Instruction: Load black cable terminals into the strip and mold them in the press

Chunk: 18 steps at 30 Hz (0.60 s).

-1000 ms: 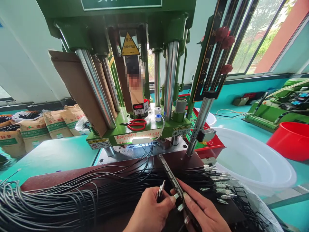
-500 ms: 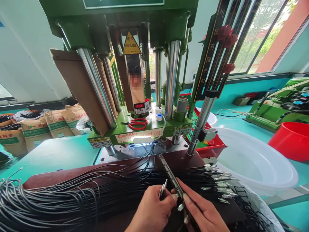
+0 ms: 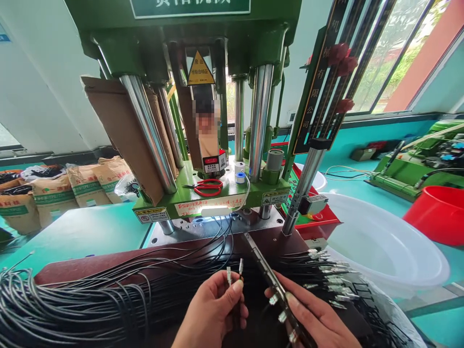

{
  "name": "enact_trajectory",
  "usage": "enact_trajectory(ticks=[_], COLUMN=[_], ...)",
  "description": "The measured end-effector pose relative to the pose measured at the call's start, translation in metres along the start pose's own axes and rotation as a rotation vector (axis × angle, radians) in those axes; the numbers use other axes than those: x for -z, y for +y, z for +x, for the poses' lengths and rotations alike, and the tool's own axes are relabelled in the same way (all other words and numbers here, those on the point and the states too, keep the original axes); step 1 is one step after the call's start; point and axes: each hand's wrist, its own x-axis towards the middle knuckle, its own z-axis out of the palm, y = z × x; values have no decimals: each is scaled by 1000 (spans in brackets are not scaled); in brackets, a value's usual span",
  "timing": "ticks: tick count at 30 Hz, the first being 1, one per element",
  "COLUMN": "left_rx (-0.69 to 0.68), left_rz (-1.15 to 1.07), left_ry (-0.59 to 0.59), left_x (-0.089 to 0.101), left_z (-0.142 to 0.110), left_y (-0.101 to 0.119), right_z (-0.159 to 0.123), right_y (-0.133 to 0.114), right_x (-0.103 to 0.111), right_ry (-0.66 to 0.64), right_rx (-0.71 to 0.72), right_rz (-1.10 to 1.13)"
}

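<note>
My left hand [image 3: 213,311] pinches two thin black cables with silver plug tips [image 3: 234,272] that stick upward between thumb and fingers. My right hand [image 3: 319,321] grips a long dark metal fixture bar [image 3: 270,278] that slants up and left toward the green press; several silver plugs sit along the bar near my fingers. The two hands are a little apart above a thick bundle of black cables [image 3: 90,299] lying across the dark red board [image 3: 108,263].
The green press [image 3: 213,193] stands straight ahead, with red scissors [image 3: 207,187] on its platen. More loose plug ends [image 3: 331,278] lie at the right beside a large white basin [image 3: 391,246]. A red tub [image 3: 437,212] is far right. Sacks [image 3: 54,193] are stacked at the left.
My left hand has drawn away from the bar toward the left and turned the plug tips upright. My right hand with the bar has shifted slightly right.
</note>
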Motion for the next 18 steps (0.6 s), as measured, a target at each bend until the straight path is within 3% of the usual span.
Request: enact_trajectory(ticks=[4, 8, 18], left_rx=[-51, 3, 12], left_rz=[167, 322, 427], left_ry=[29, 64, 99], left_x=[-7, -16, -22], left_z=[6, 9, 15], left_y=[-9, -9, -10], right_z=[3, 4, 3], right_y=[3, 6, -1], right_x=[-2, 0, -3], right_ry=[-35, -47, -61], right_rx=[8, -25, 74], right_rz=[-30, -63, -76])
